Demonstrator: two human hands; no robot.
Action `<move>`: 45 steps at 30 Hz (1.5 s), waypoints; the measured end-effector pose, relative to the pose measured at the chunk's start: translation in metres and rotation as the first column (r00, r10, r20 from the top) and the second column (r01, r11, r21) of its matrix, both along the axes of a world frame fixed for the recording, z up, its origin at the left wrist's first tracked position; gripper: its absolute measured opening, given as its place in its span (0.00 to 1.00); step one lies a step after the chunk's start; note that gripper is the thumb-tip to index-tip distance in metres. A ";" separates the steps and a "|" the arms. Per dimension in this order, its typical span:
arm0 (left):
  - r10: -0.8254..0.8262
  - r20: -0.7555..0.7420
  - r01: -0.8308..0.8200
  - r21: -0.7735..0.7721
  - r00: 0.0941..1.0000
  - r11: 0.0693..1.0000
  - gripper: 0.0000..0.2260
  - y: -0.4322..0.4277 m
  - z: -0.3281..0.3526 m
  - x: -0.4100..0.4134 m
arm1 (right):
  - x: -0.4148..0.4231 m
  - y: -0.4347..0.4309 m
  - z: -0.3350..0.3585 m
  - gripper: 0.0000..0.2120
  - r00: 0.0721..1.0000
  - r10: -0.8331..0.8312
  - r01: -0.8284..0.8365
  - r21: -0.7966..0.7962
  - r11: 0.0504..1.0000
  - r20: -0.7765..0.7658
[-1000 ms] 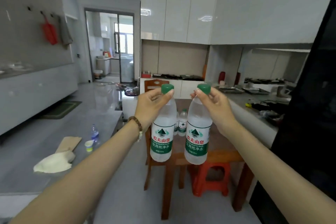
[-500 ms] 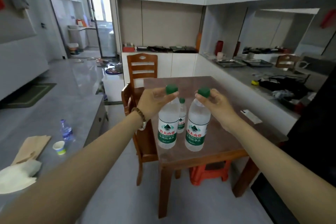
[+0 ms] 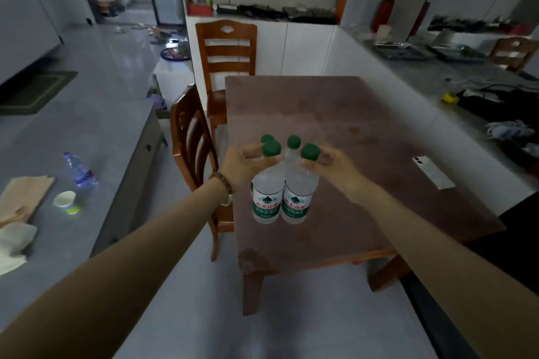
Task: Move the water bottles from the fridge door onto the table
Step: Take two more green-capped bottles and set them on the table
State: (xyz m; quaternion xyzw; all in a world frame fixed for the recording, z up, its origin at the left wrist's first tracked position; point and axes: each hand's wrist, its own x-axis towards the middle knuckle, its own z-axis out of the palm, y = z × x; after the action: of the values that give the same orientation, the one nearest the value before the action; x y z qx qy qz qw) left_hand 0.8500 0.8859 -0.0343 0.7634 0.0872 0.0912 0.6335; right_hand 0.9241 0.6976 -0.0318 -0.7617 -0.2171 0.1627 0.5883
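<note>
My left hand (image 3: 243, 165) grips a clear water bottle (image 3: 266, 198) with a green cap and green-and-red label by its neck. My right hand (image 3: 335, 167) holds a matching bottle (image 3: 297, 201) the same way. Both bottles hang upright side by side over the near left part of the brown wooden table (image 3: 364, 198); I cannot tell whether their bases touch it. Behind them stand two more green-capped bottles (image 3: 293, 143), mostly hidden, with only their caps showing. The fridge is out of view.
A white phone (image 3: 433, 171) lies on the table's right side. Two wooden chairs (image 3: 192, 137) stand at the table's left and far ends. A grey counter on the left carries a small bottle (image 3: 78, 170), a paper cup and cloths. A cluttered counter runs along the right.
I have come closer to the table and lowered both bottles from chest height down over its near left part, next to the bottles standing there. The view has tilted downward.
</note>
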 end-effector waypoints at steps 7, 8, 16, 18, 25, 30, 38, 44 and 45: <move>0.070 -0.031 -0.070 -0.010 0.997 0.997 0.15 -0.004 -0.036 0.024 | 0.046 0.000 -0.038 0.08 0.994 0.084 -0.085 -0.016 0.996 -0.067; 0.077 -0.029 -0.077 -0.014 0.997 0.997 0.15 -0.005 -0.038 0.025 | 0.048 0.001 -0.042 0.07 0.993 0.095 -0.096 -0.011 0.995 -0.063; 0.114 -0.030 -0.114 0.003 0.993 0.993 0.15 -0.005 -0.055 0.033 | 0.061 0.010 -0.067 0.10 0.989 0.142 -0.141 0.040 0.989 -0.042; 0.124 -0.040 -0.125 -0.011 0.991 0.992 0.15 -0.005 -0.058 0.033 | 0.061 0.011 -0.071 0.10 0.988 0.146 -0.144 0.044 0.989 -0.050; 0.145 -0.042 -0.145 -0.007 0.989 0.989 0.16 -0.006 -0.067 0.034 | 0.065 0.010 -0.079 0.15 0.986 0.151 -0.147 0.066 0.987 -0.063; 0.138 -0.050 -0.139 -0.010 0.989 0.990 0.16 -0.006 -0.066 0.035 | 0.067 0.009 -0.080 0.15 0.985 0.153 -0.149 0.059 0.987 -0.079; 0.081 -0.083 -0.077 0.058 0.993 0.995 0.13 -0.006 -0.058 0.035 | 0.064 0.008 -0.074 0.18 0.980 0.146 -0.146 0.009 0.989 -0.135; 0.103 -0.076 -0.091 0.143 0.992 0.986 0.16 -0.001 -0.047 0.031 | 0.054 0.004 -0.068 0.15 0.992 0.086 -0.089 -0.034 0.995 -0.090; 0.115 -0.076 -0.102 0.157 0.990 0.982 0.17 -0.001 -0.044 0.030 | 0.052 0.001 -0.066 0.15 0.995 0.066 -0.069 -0.040 0.997 -0.078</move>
State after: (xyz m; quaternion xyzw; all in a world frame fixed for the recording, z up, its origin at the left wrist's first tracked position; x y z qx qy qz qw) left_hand 0.8796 0.8853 -0.0784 0.8069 0.1483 0.0998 0.5630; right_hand 0.9763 0.6988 -0.0982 -0.7595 -0.2164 0.2161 0.5741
